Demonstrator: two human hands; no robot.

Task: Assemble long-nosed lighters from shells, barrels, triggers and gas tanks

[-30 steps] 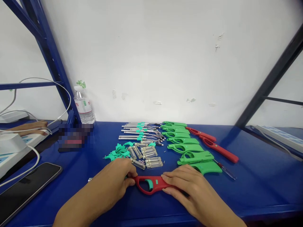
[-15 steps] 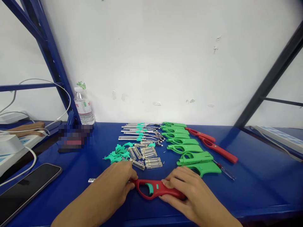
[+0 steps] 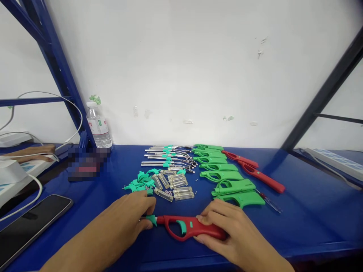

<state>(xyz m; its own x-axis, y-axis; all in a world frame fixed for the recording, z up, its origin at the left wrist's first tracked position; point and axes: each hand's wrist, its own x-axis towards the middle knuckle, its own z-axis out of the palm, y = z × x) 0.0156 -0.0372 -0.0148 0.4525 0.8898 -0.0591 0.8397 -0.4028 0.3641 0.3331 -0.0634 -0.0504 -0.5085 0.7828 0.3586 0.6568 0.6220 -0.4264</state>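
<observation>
A red gas lighter (image 3: 195, 225) with a teal trigger lies level over the near part of the table. My right hand (image 3: 227, 230) is closed round its handle end, thumb below and fingers above. At the lighter's front, my left hand (image 3: 127, 217) pinches a teal collar (image 3: 152, 219) on the metal tube, most of which the hand hides. A short pale stretch of tube shows between the collar and the red body. Beyond my hands lie teal triggers (image 3: 138, 183), clear fuel tanks (image 3: 183, 193) and metal lighter tubes (image 3: 159, 155) with wires.
Several green lighter shells (image 3: 221, 176) lie in a column at right, beside red lighter shells (image 3: 263, 177) and a screwdriver (image 3: 269, 203). A phone (image 3: 34, 230), water bottle (image 3: 98, 126) and power strip with cables (image 3: 39, 170) are at left. Another person's hand (image 3: 34, 153) shows beyond the shelf post.
My left hand has moved left along the tube, and the teal collar now shows, set apart from the red body. The lighter and my right hand have shifted slightly right.
</observation>
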